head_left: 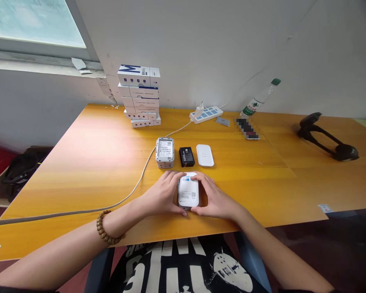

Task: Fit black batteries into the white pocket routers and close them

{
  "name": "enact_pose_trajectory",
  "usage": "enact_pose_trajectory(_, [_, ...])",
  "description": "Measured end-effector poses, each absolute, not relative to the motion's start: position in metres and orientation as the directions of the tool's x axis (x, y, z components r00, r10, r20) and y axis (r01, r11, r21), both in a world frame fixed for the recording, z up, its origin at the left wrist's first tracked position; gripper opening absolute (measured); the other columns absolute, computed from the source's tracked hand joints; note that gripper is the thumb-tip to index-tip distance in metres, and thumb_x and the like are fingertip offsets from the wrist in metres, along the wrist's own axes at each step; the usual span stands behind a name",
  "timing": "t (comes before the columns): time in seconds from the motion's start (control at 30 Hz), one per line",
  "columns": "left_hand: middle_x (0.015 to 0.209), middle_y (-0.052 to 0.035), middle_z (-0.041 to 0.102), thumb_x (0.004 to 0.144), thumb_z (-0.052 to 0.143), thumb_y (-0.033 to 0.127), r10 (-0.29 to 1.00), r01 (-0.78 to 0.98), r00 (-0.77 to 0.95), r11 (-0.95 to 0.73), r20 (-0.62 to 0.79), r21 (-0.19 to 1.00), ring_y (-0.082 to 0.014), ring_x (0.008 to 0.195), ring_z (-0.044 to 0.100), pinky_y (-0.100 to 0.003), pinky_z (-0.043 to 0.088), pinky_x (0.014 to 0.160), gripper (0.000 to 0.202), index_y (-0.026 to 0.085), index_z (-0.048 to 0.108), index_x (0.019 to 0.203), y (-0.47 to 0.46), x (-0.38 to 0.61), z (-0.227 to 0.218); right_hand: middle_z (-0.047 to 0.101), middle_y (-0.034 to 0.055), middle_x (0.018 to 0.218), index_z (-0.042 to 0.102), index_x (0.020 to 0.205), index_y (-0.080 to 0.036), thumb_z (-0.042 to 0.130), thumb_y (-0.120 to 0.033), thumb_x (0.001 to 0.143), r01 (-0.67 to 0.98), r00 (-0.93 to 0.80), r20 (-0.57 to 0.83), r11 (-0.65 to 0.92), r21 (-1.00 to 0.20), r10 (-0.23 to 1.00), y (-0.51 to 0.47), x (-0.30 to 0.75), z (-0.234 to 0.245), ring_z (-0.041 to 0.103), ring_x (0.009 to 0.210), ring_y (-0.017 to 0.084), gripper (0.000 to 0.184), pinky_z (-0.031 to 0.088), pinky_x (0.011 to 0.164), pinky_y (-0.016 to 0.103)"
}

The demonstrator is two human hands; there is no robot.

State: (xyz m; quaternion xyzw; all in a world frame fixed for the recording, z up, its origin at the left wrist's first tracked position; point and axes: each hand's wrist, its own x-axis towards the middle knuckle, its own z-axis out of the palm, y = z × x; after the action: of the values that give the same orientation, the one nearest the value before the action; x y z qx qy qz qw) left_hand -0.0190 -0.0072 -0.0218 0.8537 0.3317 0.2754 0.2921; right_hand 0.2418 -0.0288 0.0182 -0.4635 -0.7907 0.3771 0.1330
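A small white pocket device (189, 193) with rounded corners lies on the table in front of me, a blue sticker, printed text and a square code on its face. My left hand (167, 191) grips its left edge and upper corner, thumb near the bottom. On the opposite side, my right hand (212, 195) curls its fingers at the top right corner, its thumb at the lower edge. Just beyond are a stack of similar devices (165, 152) with labelled faces, a black battery (186, 157) marked 3000mAh, and a white cover (205, 155).
Several white boxes (140, 97) stand stacked near the wall. A white cable (134, 188) runs across the table's left side to a power strip (206, 114). Farther right are a phone (247, 129), a tilted plastic bottle (260, 99) and a black stand (329, 138).
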Motion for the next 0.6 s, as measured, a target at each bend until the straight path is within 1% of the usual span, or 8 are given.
enact_pose_trajectory(0.17, [0.142,-0.0204,0.062,0.063,0.098,0.067,0.715,0.412,0.651,-0.616,0.256,0.672,-0.0432,0.130,0.059,-0.063,0.054,0.109,0.117,0.018,0.043,0.154,-0.006,-0.020,-0.020,0.031,0.0175,0.174,0.040,0.155,-0.028,0.084,-0.042,0.082,0.701,-0.581,-0.240,0.327,-0.634,0.778,-0.023,0.244,0.026,0.025,0.164,0.042,0.086,0.030,0.129,0.066])
enact_pose_trajectory(0.23, [0.143,-0.0205,0.061,0.063,0.098,0.067,0.715,0.419,0.654,-0.613,0.246,0.669,-0.0434,0.131,0.058,-0.064,0.053,0.110,0.116,0.018,0.044,0.154,-0.006,-0.020,-0.021,0.026,0.0163,0.177,0.041,0.158,-0.029,0.083,-0.045,0.084,0.716,-0.591,-0.273,0.339,-0.610,0.759,-0.022,0.244,0.029,0.026,0.163,0.043,0.086,0.031,0.129,0.065])
enact_pose_trajectory(0.3, [0.144,-0.0206,0.061,0.063,0.098,0.068,0.714,0.425,0.659,-0.613,0.237,0.666,-0.0435,0.132,0.058,-0.065,0.053,0.111,0.116,0.018,0.045,0.153,-0.006,-0.021,-0.022,0.024,0.0151,0.178,0.042,0.159,-0.030,0.083,-0.048,0.084,0.723,-0.601,-0.289,0.353,-0.594,0.745,-0.020,0.244,0.031,0.030,0.161,0.043,0.087,0.033,0.128,0.064])
enact_pose_trajectory(0.47, [0.147,-0.0206,0.058,0.065,0.098,0.065,0.705,0.418,0.666,-0.623,0.243,0.661,-0.0436,0.136,0.056,-0.065,0.052,0.113,0.111,0.020,0.044,0.152,-0.006,-0.022,-0.020,0.026,0.0142,0.178,0.043,0.162,-0.030,0.084,-0.051,0.085,0.720,-0.631,-0.301,0.396,-0.570,0.715,-0.016,0.244,0.035,0.023,0.165,0.044,0.089,0.030,0.130,0.064])
enact_pose_trajectory(0.6, [0.146,-0.0192,0.059,0.070,0.097,0.060,0.679,0.387,0.687,-0.644,0.260,0.660,-0.0406,0.135,0.056,-0.062,0.052,0.114,0.103,0.021,0.044,0.149,-0.007,-0.022,-0.014,0.030,0.0150,0.176,0.048,0.159,-0.028,0.085,-0.054,0.085,0.710,-0.652,-0.308,0.414,-0.570,0.693,-0.011,0.245,0.043,0.028,0.162,0.043,0.087,0.033,0.129,0.062])
